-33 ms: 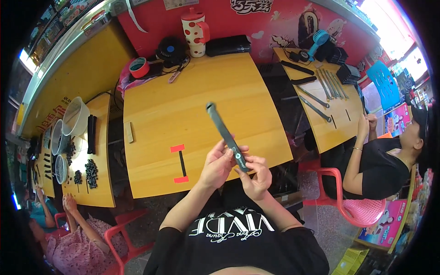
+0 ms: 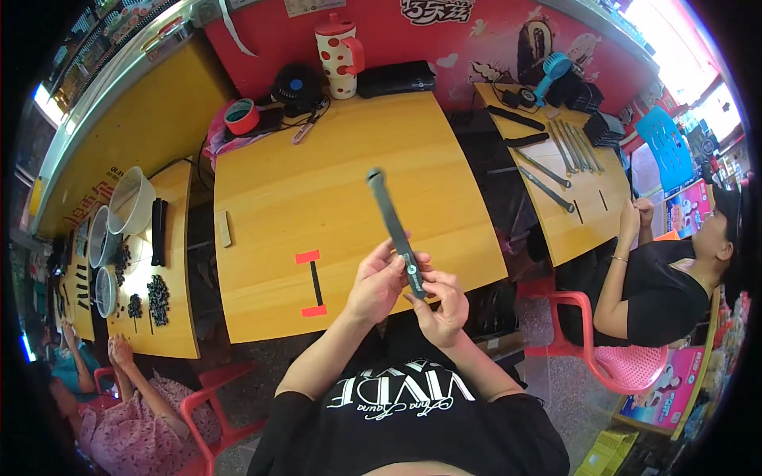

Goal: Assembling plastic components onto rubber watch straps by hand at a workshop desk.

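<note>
Between my two hands is a dark grey-black strap (image 2: pixel 389 218), a long narrow band with white print near its lower end. Its far end curls into a small loop and points up and slightly left above the table. My left hand (image 2: pixel 376 287) pinches the strap on its left side, a little above the lower end. At the lower end, my right hand (image 2: pixel 443 308) grips it with thumb and fingers closed. On the table to the left of my hands, a black strip (image 2: pixel 317 283) runs between two red tape pieces (image 2: pixel 308 256).
My wooden table (image 2: pixel 349 166) carries a dotted tumbler (image 2: pixel 340 59), a black fan (image 2: pixel 298 89), a red tape roll (image 2: pixel 241 117) and a small pale block (image 2: pixel 223 228). People sit at side tables: straps (image 2: pixel 548 190) lie right, tubs (image 2: pixel 131 202) and black pieces (image 2: pixel 159 301) left.
The strap's looped far end has swung slightly to the right, and the band has turned a little. Both hands stay in nearly the same place on it.
</note>
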The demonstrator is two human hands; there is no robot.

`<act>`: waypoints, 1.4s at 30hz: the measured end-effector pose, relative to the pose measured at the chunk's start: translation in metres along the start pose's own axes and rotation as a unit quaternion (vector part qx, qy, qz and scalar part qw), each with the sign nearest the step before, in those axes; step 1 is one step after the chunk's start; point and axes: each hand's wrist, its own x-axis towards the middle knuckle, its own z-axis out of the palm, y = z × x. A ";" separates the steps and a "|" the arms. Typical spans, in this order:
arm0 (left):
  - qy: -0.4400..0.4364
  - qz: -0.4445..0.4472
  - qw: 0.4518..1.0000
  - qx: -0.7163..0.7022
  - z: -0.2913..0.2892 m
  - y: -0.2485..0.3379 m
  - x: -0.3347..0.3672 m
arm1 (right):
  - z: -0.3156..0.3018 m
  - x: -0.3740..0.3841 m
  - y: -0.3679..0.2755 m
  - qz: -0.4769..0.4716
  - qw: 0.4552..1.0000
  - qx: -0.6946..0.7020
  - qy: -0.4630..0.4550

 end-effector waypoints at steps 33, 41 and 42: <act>0.039 -0.049 0.995 -0.079 -0.038 0.032 0.048 | -0.002 0.040 0.077 0.109 0.980 -0.132 -0.098; 0.038 -0.053 0.995 -0.077 -0.040 0.031 0.048 | -0.002 0.040 0.076 0.119 0.978 -0.133 -0.104; 0.038 -0.051 0.995 -0.082 -0.040 0.030 0.048 | -0.003 0.038 0.077 0.119 0.978 -0.133 -0.105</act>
